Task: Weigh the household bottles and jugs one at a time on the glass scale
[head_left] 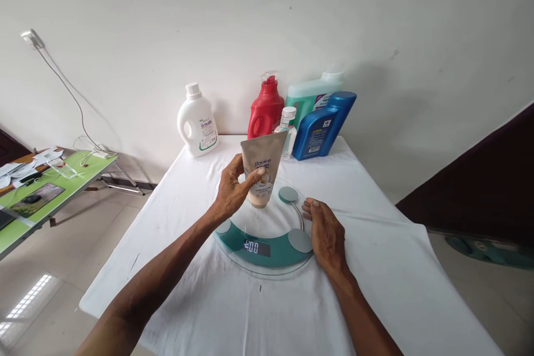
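Note:
My left hand [232, 186] grips a beige Rejoice squeeze tube [262, 161], fingers behind it and thumb across its label. The tube is cap down and a little tilted over the round glass bathroom scale [267, 261]; I cannot tell whether the cap touches the glass. The scale has a green band, round silver pads and a lit display [257, 247] that seems to show 0.0. At the scale's right edge, my right hand [329, 233] is open, palm turned inward, with nothing in it.
A white cloth covers the table [375, 283]. Along the wall stand a white jug [198, 122], a red bottle [266, 108], a clear bottle [288, 128], a green jug [304, 94] and a tilted blue bottle [323, 128]. At left, a green table [77, 162] holds papers and a mouse.

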The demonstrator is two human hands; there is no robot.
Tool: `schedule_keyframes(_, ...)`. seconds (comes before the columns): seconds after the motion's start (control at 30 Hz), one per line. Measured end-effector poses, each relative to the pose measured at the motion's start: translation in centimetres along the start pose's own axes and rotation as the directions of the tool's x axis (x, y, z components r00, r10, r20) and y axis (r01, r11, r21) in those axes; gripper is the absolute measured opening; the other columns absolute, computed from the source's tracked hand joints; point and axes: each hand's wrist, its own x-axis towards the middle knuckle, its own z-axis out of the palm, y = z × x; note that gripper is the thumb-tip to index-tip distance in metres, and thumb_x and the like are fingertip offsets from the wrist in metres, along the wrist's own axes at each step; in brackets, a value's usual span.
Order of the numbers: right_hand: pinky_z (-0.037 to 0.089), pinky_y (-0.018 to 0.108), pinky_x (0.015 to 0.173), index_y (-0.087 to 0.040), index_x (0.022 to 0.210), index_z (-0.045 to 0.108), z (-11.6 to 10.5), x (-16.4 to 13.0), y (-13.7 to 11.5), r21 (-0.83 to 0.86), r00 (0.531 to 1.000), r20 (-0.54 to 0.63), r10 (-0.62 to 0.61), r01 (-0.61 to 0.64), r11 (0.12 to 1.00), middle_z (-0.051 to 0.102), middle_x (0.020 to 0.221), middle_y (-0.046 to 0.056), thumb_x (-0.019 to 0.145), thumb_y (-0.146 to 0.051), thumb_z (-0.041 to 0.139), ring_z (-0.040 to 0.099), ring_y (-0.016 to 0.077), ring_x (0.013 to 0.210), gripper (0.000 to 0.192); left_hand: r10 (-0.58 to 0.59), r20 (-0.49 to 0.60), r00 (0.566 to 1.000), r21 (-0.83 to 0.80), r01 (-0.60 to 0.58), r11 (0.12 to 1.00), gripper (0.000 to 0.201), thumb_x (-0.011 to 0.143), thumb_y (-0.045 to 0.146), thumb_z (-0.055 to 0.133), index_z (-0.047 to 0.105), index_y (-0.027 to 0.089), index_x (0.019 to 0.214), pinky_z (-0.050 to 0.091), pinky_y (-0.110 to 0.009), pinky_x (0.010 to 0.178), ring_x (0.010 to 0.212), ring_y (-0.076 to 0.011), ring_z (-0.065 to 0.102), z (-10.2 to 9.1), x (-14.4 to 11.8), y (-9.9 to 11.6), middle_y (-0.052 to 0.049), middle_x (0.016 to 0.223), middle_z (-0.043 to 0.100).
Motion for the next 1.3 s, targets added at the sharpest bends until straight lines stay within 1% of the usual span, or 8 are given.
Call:
schedule_keyframes(0.07, 0.057, 0.050, 0.096, -0.024, 0.106, 0.070, -0.1, 0.0, 0.0, -0.009, 1.000, 0.008, -0.027, 0.027, 1.000, 0.079, 0.113, 0.017, 0.100, -0.083, 0.041, 0.076, 0.0317, 0.099, 0.066, 0.030, -0.023, 0.999, 0.071, -0.029, 0.997, 0.059, 0.096, 0.073, 0.066, 0.072, 0.023, 0.124, 0.059, -0.045, 0.103, 0.119, -0.0309, 0.073, -1.2, -0.6, -0.7, -0.013, 0.128, 0.078)
schedule_keyframes(0.13, 0.057, 0.050, 0.098, -0.024, 0.106, 0.070, -0.1, 0.1, 0.0, -0.020, 0.998, 0.012, -0.057, 0.058, 0.998, 0.079, 0.113, 0.017, 0.101, -0.082, 0.040, 0.075, 0.0313, 0.100, 0.065, 0.027, -0.110, 0.994, 0.142, -0.011, 0.990, 0.066, 0.101, 0.079, 0.050, 0.070, 0.022, 0.128, 0.058, -0.048, 0.107, 0.123, -0.0318, 0.073, -2.9, -1.4, -2.1, -0.016, 0.131, 0.077)
schedule_keyframes(0.27, 0.057, 0.050, 0.099, -0.024, 0.109, 0.070, -0.1, 0.2, 0.3, -0.036, 0.998, 0.021, -0.057, 0.058, 0.998, 0.079, 0.115, 0.017, 0.103, -0.079, 0.038, 0.075, 0.0307, 0.103, 0.064, -0.057, -0.377, 0.924, 0.247, 0.160, 0.956, 0.074, 0.102, 0.084, 0.036, 0.070, 0.020, 0.122, 0.056, -0.050, 0.111, 0.124, -0.0318, 0.074, -6.4, -3.6, -6.5, -0.017, 0.125, 0.078)
schedule_keyframes(0.33, 0.056, 0.050, 0.101, -0.023, 0.110, 0.070, -0.1, 0.3, 0.5, -0.046, 0.999, 0.022, -0.041, 0.042, 0.998, 0.079, 0.117, 0.018, 0.103, -0.079, 0.036, 0.076, 0.0308, 0.104, 0.065, -0.130, -0.430, 0.893, 0.248, 0.256, 0.934, 0.080, 0.099, 0.088, 0.032, 0.070, 0.020, 0.118, 0.057, -0.051, 0.110, 0.121, -0.0318, 0.074, -7.6, -4.5, -8.5, -0.017, 0.123, 0.078)
schedule_keyframes(0.5, 0.054, 0.053, 0.104, -0.023, 0.114, 0.070, 0.0, 0.4, 0.9, -0.065, 1.000, 0.022, -0.022, 0.024, 0.998, 0.078, 0.121, 0.018, 0.104, -0.077, 0.036, 0.075, 0.0318, 0.109, 0.064, -0.223, -0.392, 0.892, 0.164, 0.307, 0.938, 0.086, 0.095, 0.094, 0.034, 0.071, 0.018, 0.112, 0.062, -0.048, 0.100, 0.108, -0.0297, 0.077, -8.3, -5.1, -10.5, -0.018, 0.116, 0.078)
schedule_keyframes(0.63, 0.055, 0.053, 0.103, -0.022, 0.113, 0.070, 0.0, 0.4, 1.0, -0.072, 0.999, 0.018, -0.027, 0.029, 0.997, 0.077, 0.120, 0.019, 0.104, -0.075, 0.036, 0.075, 0.0314, 0.106, 0.063, -0.236, -0.340, 0.910, 0.179, 0.308, 0.934, 0.089, 0.091, 0.097, 0.036, 0.074, 0.019, 0.107, 0.062, -0.051, 0.100, 0.107, -0.0321, 0.077, -8.1, -4.8, -10.1, -0.017, 0.109, 0.080)
schedule_keyframes(0.83, 0.055, 0.052, 0.104, -0.023, 0.113, 0.070, 0.0, 0.3, 0.9, -0.075, 0.999, 0.020, -0.027, 0.029, 0.997, 0.078, 0.120, 0.018, 0.105, -0.072, 0.037, 0.075, 0.0311, 0.107, 0.060, -0.228, -0.343, 0.911, 0.195, 0.307, 0.932, 0.089, 0.091, 0.098, 0.036, 0.076, 0.019, 0.101, 0.062, -0.049, 0.094, 0.100, -0.0321, 0.078, -8.1, -4.7, -10.0, -0.017, 0.105, 0.082)
schedule_keyframes(1.3, 0.057, 0.053, 0.098, -0.025, 0.112, 0.070, 0.0, 0.4, 0.8, -0.043, 0.999, 0.026, -0.030, 0.031, 0.999, 0.077, 0.121, 0.019, 0.103, -0.078, 0.039, 0.076, 0.0322, 0.102, 0.062, -0.230, -0.294, 0.928, 0.261, 0.309, 0.915, 0.090, 0.093, 0.096, 0.033, 0.075, 0.017, 0.105, 0.062, -0.047, 0.095, 0.101, -0.0306, 0.077, -8.5, -4.6, -10.0, -0.018, 0.108, 0.080)
